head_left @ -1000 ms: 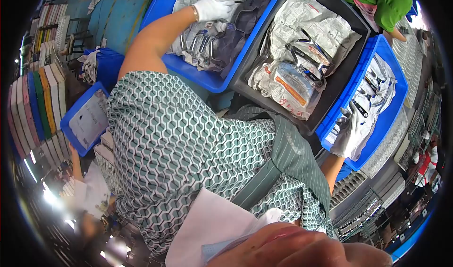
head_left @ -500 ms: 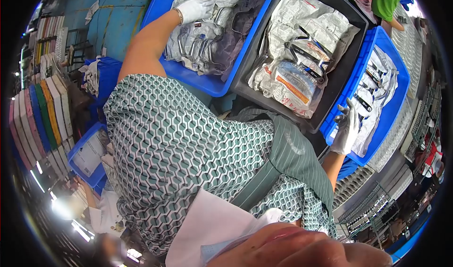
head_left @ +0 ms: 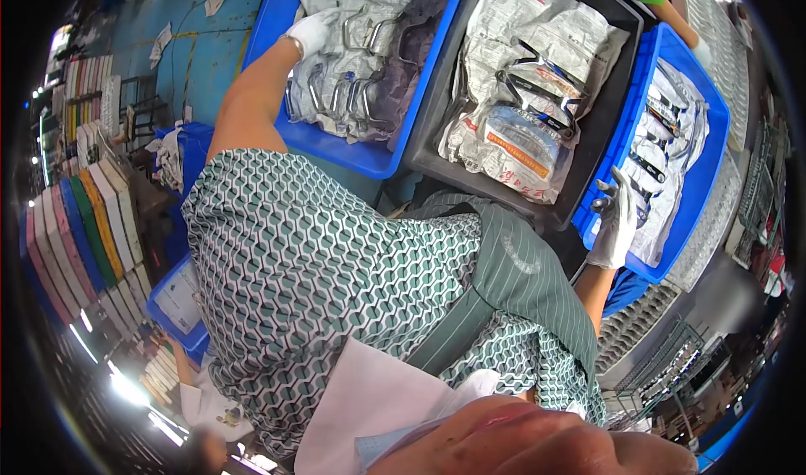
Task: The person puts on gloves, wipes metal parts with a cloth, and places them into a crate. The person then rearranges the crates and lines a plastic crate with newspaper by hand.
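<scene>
My left hand (head_left: 311, 34), in a white glove, is at the left side of a blue bin (head_left: 388, 157), its fingers stretched toward bent shiny metal bars (head_left: 363, 31). It holds nothing that I can see. More bent bars (head_left: 346, 95) lie lower in that bin on crumpled grey wrapping. My right hand (head_left: 617, 223), also gloved, is at the near side of another blue bin (head_left: 703, 181), fingers apart and dark smudges on the fingertips. Black-and-silver metal pieces (head_left: 648, 167) lie close by on paper inside.
Between the blue bins stands a black bin (head_left: 437, 157) with newspaper (head_left: 495, 152) and several black-and-silver pieces (head_left: 537, 97). A co-worker's arm (head_left: 676, 23) reaches in at upper right. Coloured slabs (head_left: 80, 223) stand at left; another person (head_left: 210, 404) is at lower left.
My left hand has drawn back to the left, away from the bent bars it was over. My right hand stays near the right bin's edge. The co-worker's gloved hand now shows.
</scene>
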`<move>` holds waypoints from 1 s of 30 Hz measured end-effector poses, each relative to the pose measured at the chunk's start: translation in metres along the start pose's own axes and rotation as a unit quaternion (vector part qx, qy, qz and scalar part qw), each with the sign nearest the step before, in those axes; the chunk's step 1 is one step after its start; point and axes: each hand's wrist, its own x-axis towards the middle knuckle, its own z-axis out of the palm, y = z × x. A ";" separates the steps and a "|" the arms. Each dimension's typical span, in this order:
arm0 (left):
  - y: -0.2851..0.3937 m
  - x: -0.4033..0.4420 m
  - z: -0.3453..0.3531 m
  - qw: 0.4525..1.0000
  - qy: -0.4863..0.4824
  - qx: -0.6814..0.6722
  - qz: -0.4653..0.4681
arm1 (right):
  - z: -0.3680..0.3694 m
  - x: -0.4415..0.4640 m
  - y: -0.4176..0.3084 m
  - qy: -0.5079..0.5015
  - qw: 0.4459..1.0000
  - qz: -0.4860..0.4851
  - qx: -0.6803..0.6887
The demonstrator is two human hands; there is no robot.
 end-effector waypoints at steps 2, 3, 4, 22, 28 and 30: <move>-0.006 -0.006 -0.039 0.999 -0.036 0.019 -0.002 | -0.006 -0.002 0.002 0.001 1.000 0.019 0.011; -0.008 0.000 -0.018 0.995 -0.098 0.004 0.009 | -0.009 -0.001 0.001 0.011 0.999 0.030 0.020; -0.012 -0.001 0.001 0.992 -0.116 -0.034 -0.040 | -0.007 -0.004 -0.004 0.004 0.999 0.036 -0.005; 0.051 0.098 -0.338 0.728 0.499 -0.425 -0.202 | -0.178 -0.125 0.068 0.530 0.782 -0.251 0.210; 0.183 0.103 -0.464 0.686 0.492 -0.534 0.055 | -0.326 -0.235 0.107 0.737 0.588 -0.260 0.208; 0.223 0.111 -0.484 0.677 0.503 -0.526 0.111 | -0.364 -0.253 0.120 0.700 0.631 -0.251 0.221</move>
